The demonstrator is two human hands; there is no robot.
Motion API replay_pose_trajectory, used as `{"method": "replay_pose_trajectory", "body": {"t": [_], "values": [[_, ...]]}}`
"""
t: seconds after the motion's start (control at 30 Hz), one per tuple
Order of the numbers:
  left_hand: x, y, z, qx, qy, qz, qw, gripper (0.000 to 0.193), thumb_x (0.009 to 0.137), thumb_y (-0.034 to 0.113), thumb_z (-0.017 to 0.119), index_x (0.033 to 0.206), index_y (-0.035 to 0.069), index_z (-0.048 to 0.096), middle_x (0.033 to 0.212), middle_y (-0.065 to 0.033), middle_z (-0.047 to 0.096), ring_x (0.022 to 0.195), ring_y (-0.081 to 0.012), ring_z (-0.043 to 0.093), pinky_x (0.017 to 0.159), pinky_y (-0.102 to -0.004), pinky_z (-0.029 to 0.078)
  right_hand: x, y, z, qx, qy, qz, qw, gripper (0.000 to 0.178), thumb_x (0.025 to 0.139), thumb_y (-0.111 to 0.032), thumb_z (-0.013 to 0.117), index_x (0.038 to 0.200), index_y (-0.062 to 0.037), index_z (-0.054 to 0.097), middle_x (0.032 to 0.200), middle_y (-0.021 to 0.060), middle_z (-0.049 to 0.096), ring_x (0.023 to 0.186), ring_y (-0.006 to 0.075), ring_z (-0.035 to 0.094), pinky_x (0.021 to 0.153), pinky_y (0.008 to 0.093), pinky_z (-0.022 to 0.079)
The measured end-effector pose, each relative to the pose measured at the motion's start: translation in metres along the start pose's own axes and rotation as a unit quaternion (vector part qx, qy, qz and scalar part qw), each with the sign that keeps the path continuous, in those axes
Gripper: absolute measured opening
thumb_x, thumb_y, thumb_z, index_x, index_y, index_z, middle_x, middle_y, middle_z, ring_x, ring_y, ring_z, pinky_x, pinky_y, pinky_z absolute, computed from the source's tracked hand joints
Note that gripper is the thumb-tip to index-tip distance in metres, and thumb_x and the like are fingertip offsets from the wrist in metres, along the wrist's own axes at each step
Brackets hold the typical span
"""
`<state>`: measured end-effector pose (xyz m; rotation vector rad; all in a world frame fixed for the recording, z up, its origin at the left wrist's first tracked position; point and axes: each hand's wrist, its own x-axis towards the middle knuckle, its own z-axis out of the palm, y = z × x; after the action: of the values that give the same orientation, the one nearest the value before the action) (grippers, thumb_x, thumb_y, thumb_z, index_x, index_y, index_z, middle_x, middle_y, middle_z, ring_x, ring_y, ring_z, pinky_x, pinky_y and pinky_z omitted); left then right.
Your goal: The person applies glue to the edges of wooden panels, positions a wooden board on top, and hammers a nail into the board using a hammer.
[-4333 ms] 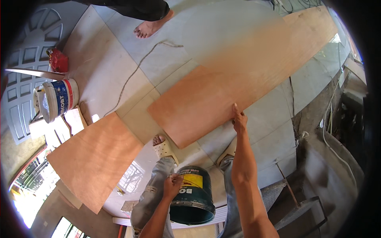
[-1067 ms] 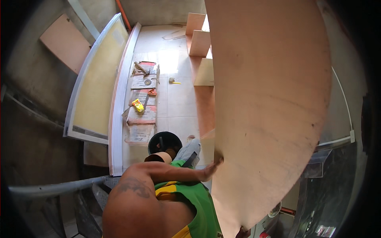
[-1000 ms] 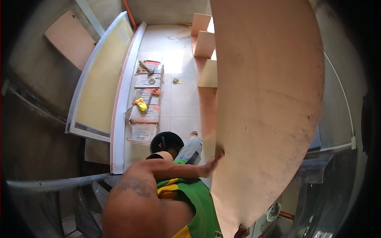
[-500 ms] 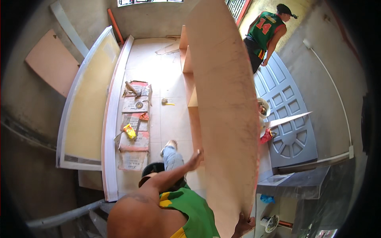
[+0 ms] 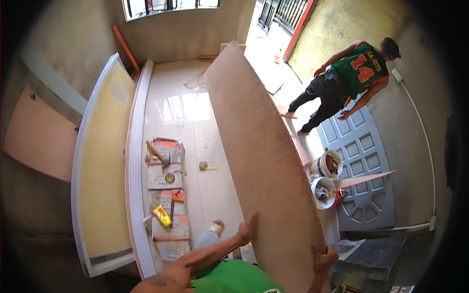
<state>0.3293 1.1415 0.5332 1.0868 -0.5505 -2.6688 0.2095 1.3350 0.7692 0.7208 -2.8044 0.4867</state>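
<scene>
A long plywood panel (image 5: 254, 141) runs away from me across the middle of the room, its far end narrowing to a corner. My left hand (image 5: 247, 230) is closed on its left edge, one finger laid over the face. At the near right edge my right hand (image 5: 324, 259) grips the panel, thumb on top and the other fingers partly hidden. What lies under the panel is mostly covered. One of my feet (image 5: 216, 226) shows on the tiles left of the panel.
Left, cardboard boxes (image 5: 166, 224) carry a hammer (image 5: 157, 153) and a yellow packet (image 5: 162, 216). A tape measure (image 5: 204, 166) lies on the tiles. To the right are two buckets (image 5: 324, 191), a grey panelled door (image 5: 364, 161) and a co-worker (image 5: 351, 78) standing. White-framed panel (image 5: 105, 171) leans left.
The panel has tipped lower, its far end now further left, covering the wooden shelf frame seen beside it before. Both hands still hold its edges. The co-worker appears further right, legs now visible.
</scene>
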Motion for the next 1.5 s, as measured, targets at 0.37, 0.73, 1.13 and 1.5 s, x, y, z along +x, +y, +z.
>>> {"method": "replay_pose_trajectory", "body": {"t": [0.37,0.73,1.13,1.5], "values": [[0.088,0.156,0.048,0.135,0.055,0.042,0.988,0.072,0.08,0.057,0.066,0.119,-0.002,0.056,0.101,-0.0095,0.064,0.081,-0.0193,0.062,0.063,-0.0336,0.051,0.193,-0.008,0.109,0.038,-0.097,0.004,0.994,0.08,0.074,-0.072,0.058,0.065,0.0065,0.052,0.061,0.0267,0.053,0.062,0.046,0.056,0.053,0.0494,0.04],[0.265,0.302,0.097,0.217,0.093,0.068,0.969,0.067,0.083,0.056,0.061,0.122,0.003,0.052,0.095,-0.0081,0.061,0.081,-0.0218,0.063,0.065,-0.0329,0.054,0.372,-0.022,0.296,0.068,-0.121,0.069,0.988,0.08,0.074,-0.073,0.057,0.062,0.0061,0.054,0.057,0.0264,0.051,0.052,0.0402,0.051,0.054,0.0504,0.039],[0.444,0.457,0.117,0.375,0.262,0.039,0.888,0.063,0.081,0.05,0.065,0.116,-0.003,0.06,0.107,-0.0157,0.065,0.091,-0.0241,0.065,0.075,-0.0359,0.052,0.529,-0.111,0.449,0.128,-0.124,0.046,0.983,0.065,0.086,-0.06,0.051,0.07,0.0023,0.059,0.07,0.0284,0.059,0.075,0.0492,0.059,0.063,0.0508,0.045],[0.544,0.492,0.062,0.394,0.264,0.034,0.88,0.069,0.079,0.056,0.062,0.109,-0.005,0.063,0.108,-0.0265,0.064,0.105,-0.0387,0.06,0.091,-0.0398,0.047,0.588,-0.15,0.544,0.097,-0.21,0.11,0.966,0.065,0.082,-0.064,0.053,0.077,0.0007,0.058,0.075,0.0282,0.06,0.079,0.0503,0.058,0.065,0.0522,0.045]]}}
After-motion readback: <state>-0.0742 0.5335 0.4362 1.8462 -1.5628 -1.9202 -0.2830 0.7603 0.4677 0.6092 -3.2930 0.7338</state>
